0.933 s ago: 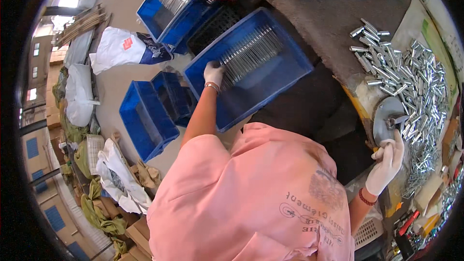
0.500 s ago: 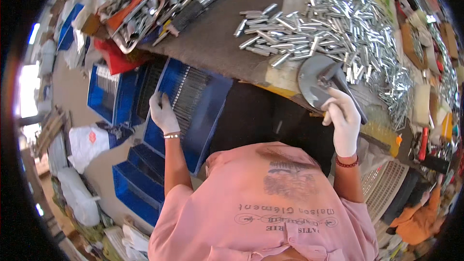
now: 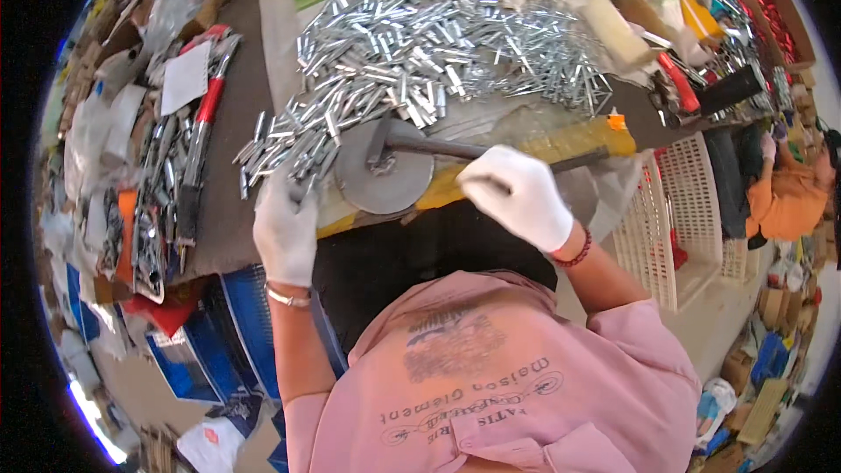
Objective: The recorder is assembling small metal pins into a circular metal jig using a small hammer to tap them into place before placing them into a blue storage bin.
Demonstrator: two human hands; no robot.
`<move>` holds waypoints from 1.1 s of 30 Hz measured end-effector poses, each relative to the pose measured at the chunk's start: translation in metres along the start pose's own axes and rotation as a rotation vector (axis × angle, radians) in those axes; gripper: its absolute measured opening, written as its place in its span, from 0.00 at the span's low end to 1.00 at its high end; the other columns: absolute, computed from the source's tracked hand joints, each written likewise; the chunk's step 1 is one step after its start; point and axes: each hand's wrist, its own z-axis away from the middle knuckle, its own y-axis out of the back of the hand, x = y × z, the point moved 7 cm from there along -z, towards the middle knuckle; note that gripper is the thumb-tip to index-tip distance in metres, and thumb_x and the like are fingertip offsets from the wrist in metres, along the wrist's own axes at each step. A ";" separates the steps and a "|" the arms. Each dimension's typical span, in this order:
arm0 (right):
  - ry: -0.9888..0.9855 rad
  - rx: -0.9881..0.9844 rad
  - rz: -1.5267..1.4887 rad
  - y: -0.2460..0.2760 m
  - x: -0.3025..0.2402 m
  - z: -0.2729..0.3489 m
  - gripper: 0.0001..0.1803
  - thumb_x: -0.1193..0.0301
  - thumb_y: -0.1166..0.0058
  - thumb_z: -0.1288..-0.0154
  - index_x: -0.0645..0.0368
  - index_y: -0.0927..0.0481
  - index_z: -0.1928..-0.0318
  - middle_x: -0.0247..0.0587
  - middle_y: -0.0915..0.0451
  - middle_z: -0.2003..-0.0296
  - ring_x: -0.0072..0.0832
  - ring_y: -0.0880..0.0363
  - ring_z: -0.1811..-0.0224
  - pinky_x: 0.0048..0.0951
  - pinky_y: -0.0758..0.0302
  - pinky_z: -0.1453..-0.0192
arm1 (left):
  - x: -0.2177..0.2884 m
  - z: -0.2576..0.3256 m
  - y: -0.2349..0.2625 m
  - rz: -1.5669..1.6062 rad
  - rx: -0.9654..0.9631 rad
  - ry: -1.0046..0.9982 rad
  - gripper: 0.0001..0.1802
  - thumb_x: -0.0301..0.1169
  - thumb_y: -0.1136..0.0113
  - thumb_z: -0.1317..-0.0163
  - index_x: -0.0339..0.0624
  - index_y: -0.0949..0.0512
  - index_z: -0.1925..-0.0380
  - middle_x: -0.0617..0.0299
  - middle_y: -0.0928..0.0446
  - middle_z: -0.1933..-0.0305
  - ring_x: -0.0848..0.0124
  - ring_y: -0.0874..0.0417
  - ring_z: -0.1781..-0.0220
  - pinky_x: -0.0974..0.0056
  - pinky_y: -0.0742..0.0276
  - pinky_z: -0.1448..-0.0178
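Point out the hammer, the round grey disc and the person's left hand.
Hammer (image 3: 434, 146): head view, on the handle.
Round grey disc (image 3: 385, 190): head view, on its bare face.
Left hand (image 3: 287, 229): head view, on its middle, gloved in white.

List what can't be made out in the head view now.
Head view:
- Whether left hand grips any metal tubes: blurred fingers, partly self-hidden.
- Whether right hand touches the hammer handle: its own back covers that spot.
- Blue crate contents: partly behind left forearm.
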 end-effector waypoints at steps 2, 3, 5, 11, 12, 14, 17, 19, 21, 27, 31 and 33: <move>-0.061 0.166 0.278 0.044 0.017 -0.004 0.05 0.76 0.31 0.35 0.57 0.10 0.59 0.44 0.12 0.62 0.40 0.12 0.60 0.35 0.17 0.53 | -0.002 0.007 0.003 0.255 0.036 0.105 0.26 0.25 0.31 0.30 0.40 0.22 0.32 0.64 0.18 0.63 0.76 0.19 0.66 0.67 0.21 0.62; -0.029 0.260 0.483 0.064 0.025 -0.008 0.05 0.72 0.31 0.35 0.50 0.10 0.60 0.39 0.12 0.62 0.42 0.11 0.60 0.37 0.15 0.55 | -0.014 0.009 0.002 0.461 0.015 0.103 0.27 0.27 0.34 0.26 0.39 0.26 0.29 0.66 0.19 0.61 0.80 0.19 0.64 0.71 0.22 0.62; -0.076 0.316 0.689 0.089 0.052 -0.016 0.05 0.71 0.32 0.36 0.47 0.11 0.60 0.36 0.15 0.63 0.40 0.12 0.60 0.40 0.16 0.57 | 0.003 0.017 0.009 0.664 -0.035 0.137 0.26 0.27 0.35 0.26 0.38 0.26 0.29 0.65 0.18 0.59 0.79 0.18 0.64 0.71 0.21 0.62; 0.155 0.187 0.951 0.070 0.085 -0.053 0.04 0.74 0.33 0.39 0.49 0.15 0.67 0.36 0.22 0.66 0.37 0.15 0.61 0.40 0.18 0.58 | 0.039 0.026 -0.025 0.781 -0.339 0.223 0.11 0.25 0.34 0.27 0.38 0.17 0.46 0.65 0.16 0.58 0.80 0.16 0.62 0.73 0.21 0.60; 0.169 0.153 0.979 0.065 0.092 -0.058 0.04 0.74 0.34 0.40 0.49 0.16 0.68 0.35 0.22 0.66 0.38 0.15 0.60 0.41 0.17 0.58 | 0.041 0.024 -0.033 0.756 -0.373 0.219 0.11 0.23 0.32 0.28 0.38 0.17 0.47 0.66 0.15 0.58 0.81 0.17 0.62 0.73 0.22 0.60; 0.200 0.121 1.018 0.061 0.087 -0.066 0.04 0.74 0.36 0.40 0.51 0.19 0.69 0.35 0.23 0.65 0.39 0.16 0.60 0.42 0.17 0.57 | 0.045 0.018 -0.040 0.692 -0.335 0.104 0.10 0.18 0.32 0.30 0.36 0.15 0.50 0.70 0.17 0.59 0.84 0.21 0.63 0.74 0.24 0.59; 0.197 0.059 1.027 0.059 0.093 -0.074 0.04 0.74 0.37 0.40 0.51 0.19 0.67 0.36 0.22 0.64 0.39 0.15 0.59 0.43 0.17 0.57 | 0.044 0.012 -0.040 0.633 -0.291 0.043 0.07 0.18 0.31 0.31 0.36 0.13 0.54 0.69 0.18 0.62 0.83 0.21 0.64 0.73 0.24 0.58; 0.197 -0.029 1.041 0.050 0.092 -0.080 0.04 0.74 0.37 0.39 0.51 0.20 0.65 0.37 0.22 0.63 0.40 0.15 0.57 0.44 0.16 0.56 | 0.044 0.013 -0.030 0.487 -0.220 -0.123 0.06 0.20 0.31 0.34 0.38 0.12 0.58 0.62 0.15 0.62 0.72 0.17 0.61 0.66 0.21 0.54; 0.179 -0.102 0.976 0.053 0.093 -0.078 0.07 0.74 0.37 0.37 0.51 0.18 0.59 0.40 0.19 0.59 0.44 0.15 0.55 0.48 0.16 0.53 | 0.061 0.017 -0.017 0.271 -0.128 -0.358 0.07 0.21 0.30 0.38 0.42 0.11 0.60 0.56 0.14 0.59 0.59 0.15 0.57 0.58 0.18 0.48; 0.087 -0.214 1.044 0.064 0.120 -0.065 0.08 0.75 0.33 0.42 0.54 0.17 0.63 0.43 0.18 0.56 0.46 0.14 0.56 0.47 0.15 0.53 | 0.064 0.013 -0.036 0.150 -0.156 -0.425 0.04 0.32 0.29 0.40 0.51 0.11 0.64 0.57 0.17 0.62 0.53 0.14 0.55 0.51 0.17 0.50; 0.159 -0.134 0.965 0.063 0.100 -0.066 0.07 0.78 0.35 0.41 0.56 0.22 0.66 0.44 0.21 0.62 0.47 0.17 0.60 0.49 0.19 0.58 | 0.062 0.015 -0.040 0.143 -0.182 -0.381 0.05 0.34 0.29 0.36 0.53 0.10 0.61 0.58 0.17 0.59 0.54 0.14 0.53 0.51 0.17 0.49; 0.189 -0.042 0.774 0.057 0.072 -0.071 0.07 0.78 0.36 0.39 0.56 0.23 0.66 0.44 0.21 0.64 0.47 0.17 0.63 0.49 0.20 0.58 | 0.060 0.016 -0.034 0.140 -0.143 -0.405 0.05 0.34 0.28 0.36 0.53 0.10 0.61 0.59 0.17 0.59 0.55 0.14 0.53 0.51 0.17 0.49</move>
